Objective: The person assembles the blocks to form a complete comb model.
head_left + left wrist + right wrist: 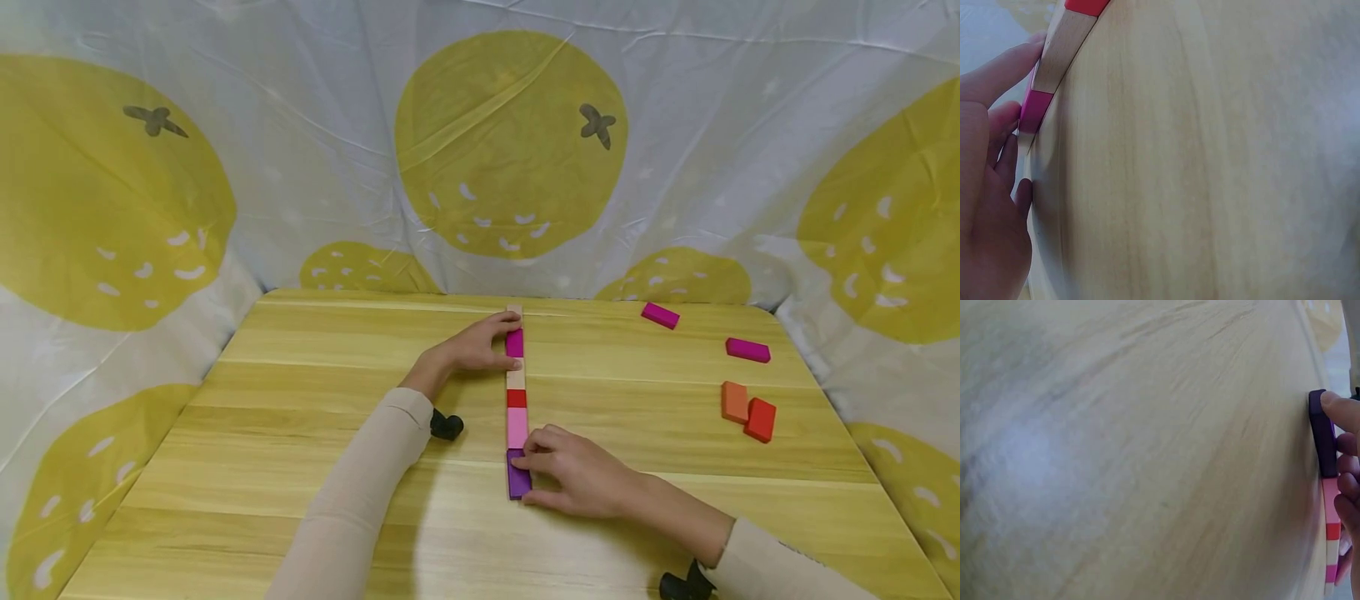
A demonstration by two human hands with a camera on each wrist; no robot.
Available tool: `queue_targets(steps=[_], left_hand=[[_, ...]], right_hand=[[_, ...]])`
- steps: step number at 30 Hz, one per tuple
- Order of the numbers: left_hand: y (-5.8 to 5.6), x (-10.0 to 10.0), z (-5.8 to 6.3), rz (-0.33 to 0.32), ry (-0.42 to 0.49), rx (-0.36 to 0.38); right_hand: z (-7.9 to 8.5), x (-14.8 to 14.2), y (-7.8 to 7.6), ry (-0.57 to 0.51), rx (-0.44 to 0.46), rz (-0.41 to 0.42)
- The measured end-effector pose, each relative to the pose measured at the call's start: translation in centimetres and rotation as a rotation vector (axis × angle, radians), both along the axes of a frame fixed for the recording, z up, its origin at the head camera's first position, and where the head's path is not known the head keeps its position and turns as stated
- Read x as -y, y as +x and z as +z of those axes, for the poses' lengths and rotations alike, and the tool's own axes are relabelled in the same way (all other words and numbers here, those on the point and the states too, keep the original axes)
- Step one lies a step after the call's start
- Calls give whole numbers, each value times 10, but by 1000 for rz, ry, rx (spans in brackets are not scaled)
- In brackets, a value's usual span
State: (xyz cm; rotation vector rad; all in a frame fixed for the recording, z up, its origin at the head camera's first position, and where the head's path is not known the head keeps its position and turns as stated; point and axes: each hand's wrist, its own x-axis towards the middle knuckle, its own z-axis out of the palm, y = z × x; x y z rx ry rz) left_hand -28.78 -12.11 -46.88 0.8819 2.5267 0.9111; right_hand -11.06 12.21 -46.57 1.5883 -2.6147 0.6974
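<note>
A straight row of painted and plain wooden blocks runs away from me down the middle of the table. At its near end lies a purple block (pixel 518 483), followed by a pink block (pixel 517 427), a red block (pixel 516 398), a plain wood block (pixel 516 379), a magenta block (pixel 514 342) and another plain one. My right hand (pixel 581 475) pinches the purple block, thumb at its near end and a fingertip on top. Towards the far end, my left hand (pixel 477 344) rests on the row with thumb and fingers spread along it.
Off to the right lie two magenta blocks, one by the back edge (pixel 661 316) and one nearer (pixel 747 350). Closer still, an orange block (pixel 734 402) touches a red-orange block (pixel 761 420). A fruit-print cloth (pixel 322 150) hangs behind the wooden table (pixel 300 467).
</note>
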Motion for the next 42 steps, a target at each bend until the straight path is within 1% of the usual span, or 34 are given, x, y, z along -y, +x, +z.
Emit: queue_targets(steps=[7, 17, 28, 36, 42], left_hand=[[-1, -1, -1, 4, 13, -8], [-1, 0, -1, 15, 0, -5], [-2, 0, 0, 9, -1, -9], [0, 0, 1, 8, 1, -13], [0, -1, 2, 2, -4, -9]], right_hand=[[-3, -1, 0, -1, -24, -5], [-2, 1, -3, -20, -41, 1], [-2, -2, -6, -5, 30, -8], [1, -6, -8, 7, 56, 2], [11, -20, -18, -20, 82, -29]])
